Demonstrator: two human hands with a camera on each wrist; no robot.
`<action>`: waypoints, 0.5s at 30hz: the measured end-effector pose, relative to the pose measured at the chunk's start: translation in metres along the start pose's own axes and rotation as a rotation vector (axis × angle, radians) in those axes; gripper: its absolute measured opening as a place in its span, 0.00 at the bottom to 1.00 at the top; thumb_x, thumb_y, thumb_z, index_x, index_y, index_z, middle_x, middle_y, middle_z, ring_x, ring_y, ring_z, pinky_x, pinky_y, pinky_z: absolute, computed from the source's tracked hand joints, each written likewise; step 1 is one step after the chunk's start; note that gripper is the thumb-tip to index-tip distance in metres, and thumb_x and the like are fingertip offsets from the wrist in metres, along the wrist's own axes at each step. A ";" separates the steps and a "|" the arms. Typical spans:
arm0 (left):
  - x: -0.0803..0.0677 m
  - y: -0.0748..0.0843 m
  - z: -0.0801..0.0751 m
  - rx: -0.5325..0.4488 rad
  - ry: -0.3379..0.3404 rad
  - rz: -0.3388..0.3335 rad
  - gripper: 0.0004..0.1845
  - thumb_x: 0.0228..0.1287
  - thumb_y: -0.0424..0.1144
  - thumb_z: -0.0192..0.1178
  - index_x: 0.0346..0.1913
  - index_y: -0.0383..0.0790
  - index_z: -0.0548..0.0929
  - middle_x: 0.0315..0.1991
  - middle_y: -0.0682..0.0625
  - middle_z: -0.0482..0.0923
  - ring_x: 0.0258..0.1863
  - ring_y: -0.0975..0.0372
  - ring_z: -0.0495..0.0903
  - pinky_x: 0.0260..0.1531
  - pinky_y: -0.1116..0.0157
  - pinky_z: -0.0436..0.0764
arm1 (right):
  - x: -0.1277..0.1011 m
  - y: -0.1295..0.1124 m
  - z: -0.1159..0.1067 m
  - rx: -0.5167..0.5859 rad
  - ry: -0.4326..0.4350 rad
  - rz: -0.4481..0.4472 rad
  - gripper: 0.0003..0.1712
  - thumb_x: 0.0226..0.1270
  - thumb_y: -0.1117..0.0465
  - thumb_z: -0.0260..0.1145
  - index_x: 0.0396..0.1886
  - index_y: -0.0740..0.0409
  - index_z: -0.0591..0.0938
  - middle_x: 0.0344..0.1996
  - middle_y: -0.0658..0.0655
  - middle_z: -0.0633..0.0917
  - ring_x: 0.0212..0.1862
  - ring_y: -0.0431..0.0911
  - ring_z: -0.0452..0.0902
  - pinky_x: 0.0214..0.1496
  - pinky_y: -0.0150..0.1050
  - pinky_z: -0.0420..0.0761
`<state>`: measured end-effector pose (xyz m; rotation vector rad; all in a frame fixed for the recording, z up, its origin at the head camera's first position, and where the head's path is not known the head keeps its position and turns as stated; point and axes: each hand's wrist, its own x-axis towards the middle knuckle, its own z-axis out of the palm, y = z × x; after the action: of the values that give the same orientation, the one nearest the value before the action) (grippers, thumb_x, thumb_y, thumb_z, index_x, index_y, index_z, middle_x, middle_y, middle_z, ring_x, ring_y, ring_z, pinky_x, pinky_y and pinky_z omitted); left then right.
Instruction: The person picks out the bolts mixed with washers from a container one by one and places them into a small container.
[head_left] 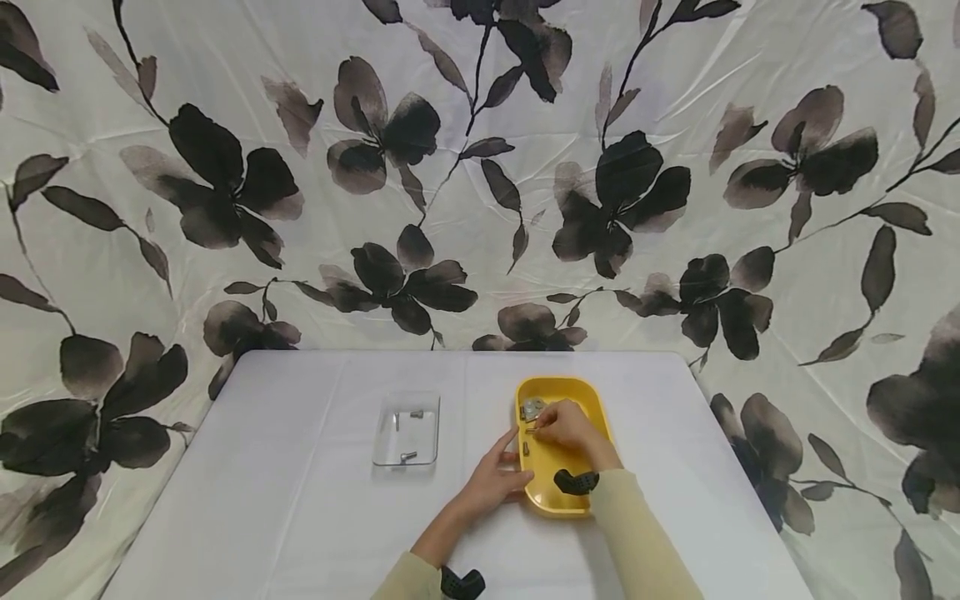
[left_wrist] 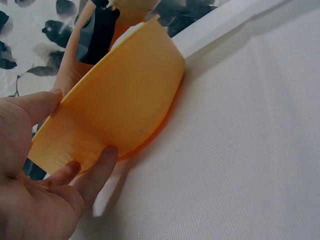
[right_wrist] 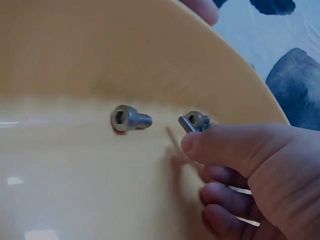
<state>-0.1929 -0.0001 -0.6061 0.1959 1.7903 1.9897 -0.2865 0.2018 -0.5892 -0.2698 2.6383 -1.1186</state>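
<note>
The left hand [head_left: 491, 485] is spread against the side of the yellow tray [head_left: 558, 393], with one digit at the rim and others against the outer wall, while the right hand [head_left: 567, 425] reaches inside and pinches a small bolt [right_wrist: 186, 124] near the tray's left wall. The threaded end pokes out past the thumb; its head is hidden from me. I'd say that's the weak point: so little metal between fingertips could twist or slip out if the pinch eases. A second bolt [right_wrist: 134, 119] lies just beside, and a third bolt [right_wrist: 194, 119] sits right behind the held one, so a careless knuckle might knock either along the smooth floor, or the fingers might catch two together. Some metal parts [head_left: 533, 407] lie farther back. Push too hard on that wall, and the tray could slide across the white surface [head_left: 315, 500]. Off to the left, well apart, stands a clear box [head_left: 386, 446] with a few metal pieces [head_left: 408, 457] in it.
</note>
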 end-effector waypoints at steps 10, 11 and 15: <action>-0.004 0.012 -0.008 0.050 -0.011 0.014 0.40 0.66 0.34 0.63 0.77 0.46 0.55 0.58 0.35 0.66 0.46 0.50 0.81 0.43 0.54 0.84 | 0.001 -0.014 -0.013 -0.017 0.007 -0.001 0.02 0.58 0.65 0.74 0.31 0.56 0.87 0.28 0.50 0.85 0.29 0.44 0.75 0.31 0.33 0.78; -0.006 0.014 -0.009 0.080 -0.010 0.016 0.39 0.66 0.35 0.63 0.76 0.46 0.56 0.58 0.36 0.67 0.46 0.51 0.81 0.43 0.55 0.84 | 0.000 -0.017 -0.015 -0.017 0.011 -0.008 0.02 0.57 0.65 0.74 0.31 0.57 0.87 0.28 0.50 0.85 0.28 0.44 0.75 0.31 0.34 0.78; -0.017 0.023 -0.019 0.189 -0.025 0.037 0.34 0.68 0.37 0.61 0.74 0.43 0.61 0.59 0.37 0.69 0.48 0.50 0.80 0.41 0.55 0.84 | -0.004 -0.027 -0.023 -0.067 0.044 -0.043 0.03 0.57 0.64 0.74 0.30 0.58 0.87 0.27 0.50 0.84 0.28 0.43 0.75 0.31 0.34 0.78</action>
<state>-0.1907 -0.0258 -0.5829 0.3136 1.9718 1.8327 -0.2881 0.1998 -0.5532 -0.3202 2.7243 -1.0625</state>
